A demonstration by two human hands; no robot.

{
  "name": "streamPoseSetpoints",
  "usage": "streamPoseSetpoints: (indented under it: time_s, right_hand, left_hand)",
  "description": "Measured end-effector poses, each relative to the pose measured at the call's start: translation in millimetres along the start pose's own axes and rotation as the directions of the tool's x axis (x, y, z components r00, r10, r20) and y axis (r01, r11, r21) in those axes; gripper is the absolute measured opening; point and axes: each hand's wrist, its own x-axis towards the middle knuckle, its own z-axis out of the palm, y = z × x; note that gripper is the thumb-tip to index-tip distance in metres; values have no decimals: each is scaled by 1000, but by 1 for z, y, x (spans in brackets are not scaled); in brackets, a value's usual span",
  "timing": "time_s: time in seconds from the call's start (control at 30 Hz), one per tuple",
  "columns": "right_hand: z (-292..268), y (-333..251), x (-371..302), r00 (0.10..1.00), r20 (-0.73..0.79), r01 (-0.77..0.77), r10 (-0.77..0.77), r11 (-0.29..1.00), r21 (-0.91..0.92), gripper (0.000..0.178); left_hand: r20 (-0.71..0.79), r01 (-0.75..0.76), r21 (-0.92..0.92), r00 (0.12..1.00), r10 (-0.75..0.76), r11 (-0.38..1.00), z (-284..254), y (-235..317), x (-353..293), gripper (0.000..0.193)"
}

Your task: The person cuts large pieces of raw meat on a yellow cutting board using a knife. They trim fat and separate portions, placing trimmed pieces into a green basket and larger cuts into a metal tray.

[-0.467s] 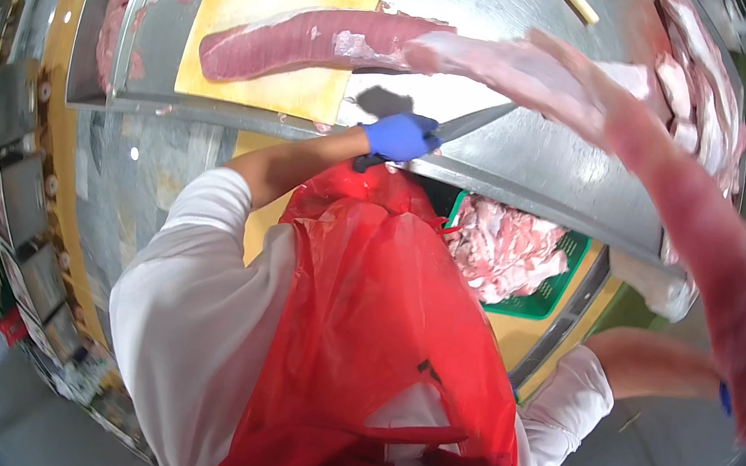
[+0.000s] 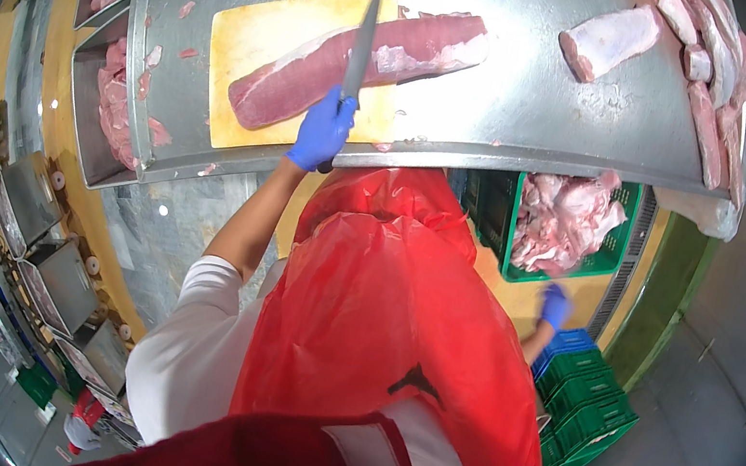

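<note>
Steel runs under everything here: the table (image 2: 529,111) curves across the top of the head view, with a yellow board (image 2: 256,49) lying flat on it. My left hand (image 2: 323,128), in a blue glove, is closed tight round the handle of the knife (image 2: 361,41). The blade points away from me and lies across the long dark-red loin (image 2: 361,60), which stretches slantwise over the board, its pale fatty end toward the right. I judge this as the start of a trimming cut, with the edge set near the loin's middle. The next move calls for a steady draw along the blade and something to pin the meat.

My right hand (image 2: 557,306), also gloved, hangs low beside the green crate (image 2: 617,262) of scraps under the table; it looks loosely curled and holds nothing I can make out. It is well apart from the board.

The table's near edge lies just below my left wrist. A second cut (image 2: 608,41) and a row of pieces (image 2: 708,91) crowd the far right, so the open room lies between them and the board.
</note>
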Motion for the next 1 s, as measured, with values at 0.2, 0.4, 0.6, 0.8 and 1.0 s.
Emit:
streamPoseSetpoints:
  time_s: [0.2,0.4,0.6,0.8,1.0]
  right_hand:
    - [102,-229,-68,718,273,567,-640,765,303,30]
    - [178,-443,-64,199,-4,943,-980,191,271,41]
    - [228,-473,-16,89,68,992,-994,95,85,50]
    - [232,-468,-4,84,103,987,-991,97,128,50]
    - [234,-470,-1,85,32,980,-996,90,179,46]
  left_hand:
    - [-92,-56,128,993,68,990,-20,-19,20,32]
    - [-201,-106,301,965,171,948,14,-10,47,33]
    - [-323,-81,289,930,177,954,19,-8,30,35]
    - [-368,-25,285,920,134,958,22,3,27,35]
    - [-407,7,295,906,119,956,36,-2,13,36]
